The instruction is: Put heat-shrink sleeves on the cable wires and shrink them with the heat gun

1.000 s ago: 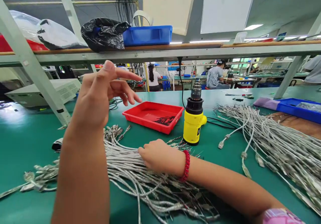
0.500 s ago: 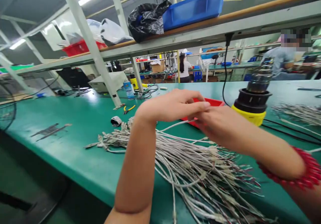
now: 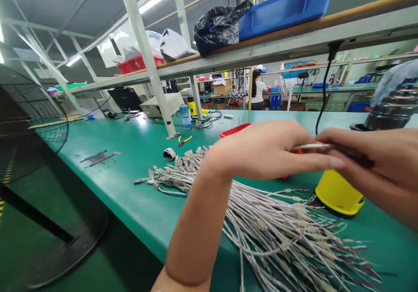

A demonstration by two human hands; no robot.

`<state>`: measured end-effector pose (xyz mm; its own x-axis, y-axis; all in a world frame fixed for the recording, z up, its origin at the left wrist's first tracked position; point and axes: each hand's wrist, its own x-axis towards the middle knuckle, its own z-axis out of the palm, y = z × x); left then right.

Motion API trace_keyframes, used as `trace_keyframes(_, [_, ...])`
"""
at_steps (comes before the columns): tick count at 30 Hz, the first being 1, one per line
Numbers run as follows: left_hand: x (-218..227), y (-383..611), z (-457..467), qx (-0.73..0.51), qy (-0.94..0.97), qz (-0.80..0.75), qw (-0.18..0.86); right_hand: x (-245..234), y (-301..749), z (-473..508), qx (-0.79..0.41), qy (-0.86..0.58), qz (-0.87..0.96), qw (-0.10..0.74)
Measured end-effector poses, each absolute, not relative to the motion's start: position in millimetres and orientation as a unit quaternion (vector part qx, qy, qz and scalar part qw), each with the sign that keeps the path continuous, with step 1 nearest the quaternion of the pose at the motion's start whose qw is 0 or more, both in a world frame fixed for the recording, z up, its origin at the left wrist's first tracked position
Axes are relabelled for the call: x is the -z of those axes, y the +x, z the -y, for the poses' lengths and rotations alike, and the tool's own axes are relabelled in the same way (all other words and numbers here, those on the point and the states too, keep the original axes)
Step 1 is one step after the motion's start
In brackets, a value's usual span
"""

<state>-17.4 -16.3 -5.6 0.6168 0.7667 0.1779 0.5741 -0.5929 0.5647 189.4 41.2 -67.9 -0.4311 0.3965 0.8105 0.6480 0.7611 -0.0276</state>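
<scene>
A thin whitish cable (image 3: 312, 146) runs between my two hands, held up in front of the heat gun. My left hand (image 3: 271, 150) is closed around its left part, palm down, with the thumb pointing right. The fingers of my right hand (image 3: 382, 159) are wrapped round the other end, where a darker stretch shows; both hands are a little blurred. Below them lies a big bundle of white cables (image 3: 261, 209) with bare coloured wire ends at the right. The yellow-and-black heat gun (image 3: 339, 191) stands upright behind my right hand, nozzle up, partly hidden.
A red tray (image 3: 235, 130) is partly hidden behind my left hand. Yellow-handled cutters (image 3: 184, 140), a tape roll (image 3: 169, 154) and a blue spray can (image 3: 185, 116) stand or lie farther left. A shelf overhead carries a blue bin (image 3: 287, 8). A person sits in the background.
Both hands have moved right, toward the heat gun, and somewhat apart. The cable now shows stretched between them. The view has turned left.
</scene>
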Motion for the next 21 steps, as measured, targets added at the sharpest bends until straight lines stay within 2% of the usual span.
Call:
trace_keyframes(2, [6, -15, 15, -0.257, 0.854, -0.401, 0.209, 73, 170, -39, 0.173, -0.349, 0.809, 0.44])
trace_keyframes(4, [6, -25, 10, -0.305, 0.826, -0.415, 0.229, 84, 150, -41, 0.186, -0.388, 0.77, 0.471])
trace_keyframes(7, [5, -52, -4, -0.393, 0.77, -0.437, 0.251, 112, 128, -54, 0.179, -0.357, 0.81, 0.429])
trace_keyframes(8, [6, -61, -8, -0.433, 0.741, -0.454, 0.241, 123, 123, -60, 0.181, -0.349, 0.838, 0.379])
trace_keyframes(11, [6, -78, -17, -0.523, 0.682, -0.463, 0.217, 151, 118, -77, 0.162, -0.414, 0.885, 0.136])
trace_keyframes(12, [7, -80, -18, -0.538, 0.677, -0.454, 0.215, 158, 117, -82, 0.151, -0.436, 0.882, 0.095])
trace_keyframes(15, [7, -80, -15, -0.559, 0.675, -0.429, 0.217, 170, 117, -88, 0.153, -0.47, 0.865, 0.083])
trace_keyframes(21, [5, -83, -9, -0.55, 0.672, -0.427, 0.251, 177, 117, -91, 0.113, -0.441, 0.888, 0.071])
